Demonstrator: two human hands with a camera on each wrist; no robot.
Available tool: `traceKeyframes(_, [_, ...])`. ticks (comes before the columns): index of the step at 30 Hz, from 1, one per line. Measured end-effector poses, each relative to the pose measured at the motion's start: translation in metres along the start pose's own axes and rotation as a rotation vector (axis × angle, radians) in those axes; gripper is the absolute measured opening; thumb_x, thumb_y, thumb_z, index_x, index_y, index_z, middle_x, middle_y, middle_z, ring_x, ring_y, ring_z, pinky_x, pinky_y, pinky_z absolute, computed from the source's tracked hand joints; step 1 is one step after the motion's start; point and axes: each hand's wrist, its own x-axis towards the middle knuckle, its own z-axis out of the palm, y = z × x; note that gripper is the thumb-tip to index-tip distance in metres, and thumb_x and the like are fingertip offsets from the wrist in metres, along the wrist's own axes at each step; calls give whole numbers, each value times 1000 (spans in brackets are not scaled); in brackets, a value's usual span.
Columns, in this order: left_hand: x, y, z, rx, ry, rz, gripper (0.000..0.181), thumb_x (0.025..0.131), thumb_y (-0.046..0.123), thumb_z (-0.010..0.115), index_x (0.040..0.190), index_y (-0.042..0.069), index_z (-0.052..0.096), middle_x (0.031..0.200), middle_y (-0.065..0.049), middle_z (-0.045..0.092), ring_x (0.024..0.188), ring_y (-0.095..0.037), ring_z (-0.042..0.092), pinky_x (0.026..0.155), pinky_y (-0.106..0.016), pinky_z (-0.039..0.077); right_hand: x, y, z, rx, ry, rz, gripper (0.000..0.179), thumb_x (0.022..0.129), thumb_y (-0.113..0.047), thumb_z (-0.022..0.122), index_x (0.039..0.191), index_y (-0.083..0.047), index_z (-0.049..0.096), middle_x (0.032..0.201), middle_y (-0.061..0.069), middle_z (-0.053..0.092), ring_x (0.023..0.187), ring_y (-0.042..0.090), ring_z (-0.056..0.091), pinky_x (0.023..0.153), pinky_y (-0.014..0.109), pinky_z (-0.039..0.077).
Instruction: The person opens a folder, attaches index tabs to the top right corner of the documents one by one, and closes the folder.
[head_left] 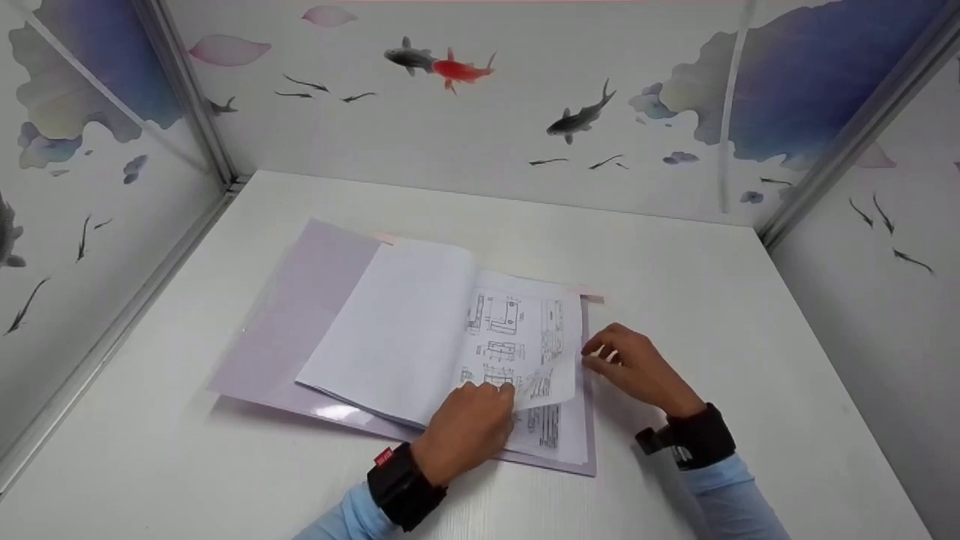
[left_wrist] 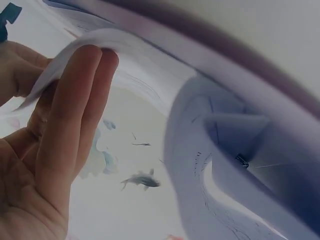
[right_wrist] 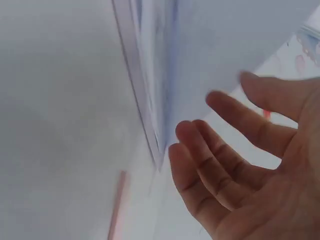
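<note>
A lilac folder [head_left: 300, 300] lies spread on the table with white paper sheets in it. The left-hand side shows a blank page [head_left: 397, 322]; on the right, a page with technical drawings [head_left: 517, 322] has its lower part lifted and curved over another printed sheet [head_left: 551, 427]. My left hand [head_left: 472, 424] pinches the lower edge of the lifted page, two fingers straight behind it in the left wrist view. My right hand [head_left: 634, 367] is beside the page's right edge, fingers loosely bent and apart, palm showing in the right wrist view [right_wrist: 250, 175].
The white table [head_left: 712, 285] is walled on three sides by panels [head_left: 510, 112] printed with fish and lotus leaves. Pink tabs [head_left: 589, 293] stick out at the top of the sheets. Black straps [head_left: 701, 436] sit around both wrists.
</note>
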Motion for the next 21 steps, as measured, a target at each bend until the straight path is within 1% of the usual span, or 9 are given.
traceKeyframes(1, [-1, 0, 0, -2, 1, -7, 7, 91, 11, 70, 89, 5, 68, 70, -4, 67, 56, -17, 61, 50, -26, 48, 0, -1, 3, -6, -28, -5, 20, 96, -17, 73, 113, -7, 72, 106, 6, 69, 92, 17, 64, 81, 30, 54])
traceKeyframes(2, [-2, 0, -1, 1, 4, -12, 7, 92, 11, 70, 90, 5, 68, 70, -5, 68, 57, -18, 62, 50, -27, 48, 1, -2, 6, -3, -57, 1, 24, 93, -17, 76, 115, -8, 71, 105, 5, 69, 91, 16, 64, 79, 29, 54])
traceKeyframes(6, [-4, -2, -4, -10, 5, -29, 9, 93, 12, 70, 95, 3, 69, 73, -7, 69, 59, -19, 64, 51, -27, 48, 3, -4, 18, 17, -152, 33, 50, 87, -26, 83, 130, -10, 62, 100, 5, 67, 87, 16, 60, 78, 28, 52])
traceKeyframes(10, [-7, -8, -7, 9, 36, -44, 10, 92, 11, 70, 94, 2, 69, 72, -7, 69, 57, -16, 63, 50, -26, 49, 4, -3, 24, 7, -188, 40, 67, 81, -36, 89, 137, -13, 61, 92, 4, 63, 81, 16, 55, 73, 24, 47])
traceKeyframes(15, [-14, -19, -9, 42, 100, -89, 12, 90, 8, 69, 93, -3, 71, 68, -8, 68, 53, -12, 58, 48, -26, 47, 2, -5, 26, -33, -200, 50, 72, 76, -41, 91, 138, -16, 63, 92, 3, 58, 80, 16, 52, 71, 25, 43])
traceKeyframes(18, [-19, -28, -11, 66, 160, -121, 8, 88, 6, 69, 85, -2, 70, 62, -7, 63, 50, -10, 53, 45, -26, 45, 2, -6, 27, -48, -198, 46, 72, 75, -41, 92, 136, -15, 64, 94, 4, 58, 82, 17, 52, 72, 26, 43])
traceKeyframes(21, [-25, -36, -14, 90, 208, -164, 14, 86, 5, 69, 74, 3, 64, 56, -5, 56, 49, -9, 44, 41, -27, 41, 2, -7, 27, -49, -192, 52, 72, 74, -40, 93, 134, -15, 64, 95, 4, 58, 82, 17, 53, 72, 27, 44])
